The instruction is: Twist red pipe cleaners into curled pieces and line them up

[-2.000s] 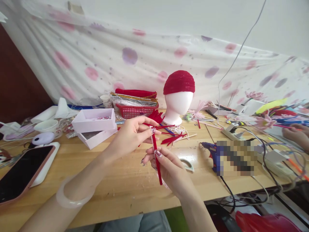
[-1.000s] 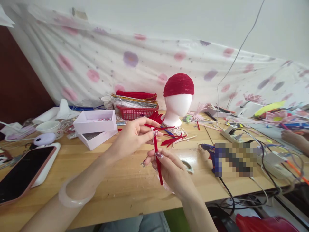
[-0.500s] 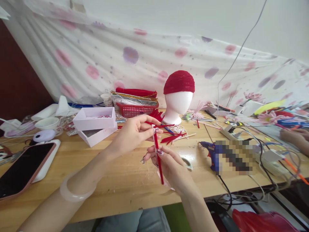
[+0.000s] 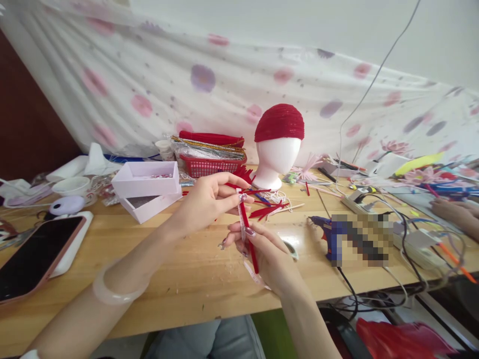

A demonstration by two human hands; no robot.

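Note:
A red pipe cleaner (image 4: 253, 258) slants between my two hands above the table, with a narrow white measuring tape (image 4: 241, 222) lying along it. My left hand (image 4: 215, 198) pinches the upper ends of both between thumb and fingers. Lower down, my right hand (image 4: 270, 252) grips the same pair between thumb and forefinger. The tape's loose end hangs below that hand. Behind my fingers lie cut red pieces (image 4: 267, 211) and a bundle of red stems, partly hidden by my left hand.
A white mannequin head (image 4: 277, 159) in a red wrap stands behind. A red basket (image 4: 209, 167) and white boxes (image 4: 145, 179) are left of it. At right lie a blue glue gun (image 4: 329, 234), power strips with cables (image 4: 359, 205) and another person's hand (image 4: 454, 212). A phone (image 4: 41, 257) lies left.
The pipe cleaner's lower end has shifted slightly up and right, and more of the white tape shows beside it. Both hands keep their hold; the view has tilted slightly.

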